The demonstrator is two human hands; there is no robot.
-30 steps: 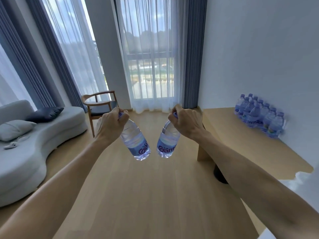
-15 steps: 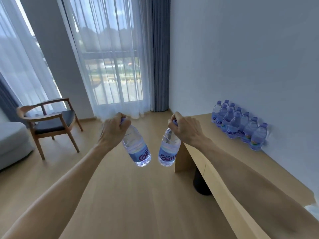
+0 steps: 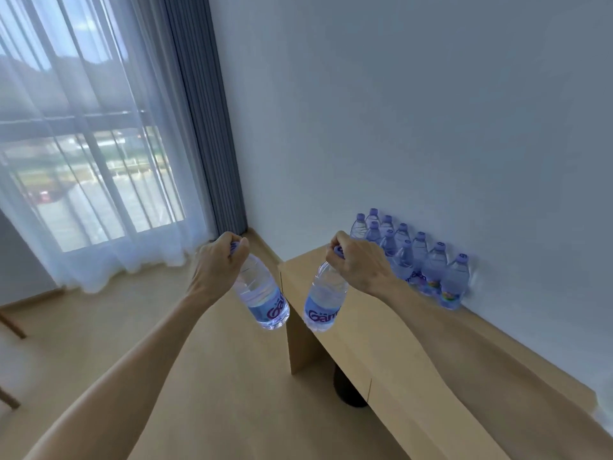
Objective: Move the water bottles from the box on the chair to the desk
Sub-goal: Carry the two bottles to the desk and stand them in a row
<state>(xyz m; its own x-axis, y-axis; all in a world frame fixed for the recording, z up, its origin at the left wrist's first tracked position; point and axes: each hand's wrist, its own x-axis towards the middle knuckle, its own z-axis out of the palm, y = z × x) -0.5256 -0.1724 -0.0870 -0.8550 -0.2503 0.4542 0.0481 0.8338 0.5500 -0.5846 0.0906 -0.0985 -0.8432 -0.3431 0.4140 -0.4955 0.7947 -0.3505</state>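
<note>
My left hand (image 3: 217, 265) grips the cap end of a clear water bottle (image 3: 262, 295) with a blue label, which hangs tilted over the floor just left of the desk's end. My right hand (image 3: 360, 263) holds a second water bottle (image 3: 325, 302) the same way, above the desk's near left corner. The light wooden desk (image 3: 381, 330) runs along the right wall. Several bottles with purple caps (image 3: 428, 263) stand in a tight group on it against the wall. The box and the chair it sits on are out of view.
A dark round object (image 3: 348, 391) stands on the floor under the desk. Sheer white curtains (image 3: 93, 161) and a grey drape (image 3: 207, 121) cover the window at the left. Wooden chair legs (image 3: 10, 327) show at the far left edge. The floor is light wood.
My view has swung right and closer to the desk; the sofa and armchair have left the frame. Both hands still carry their bottles, the right one now over the desk's corner.
</note>
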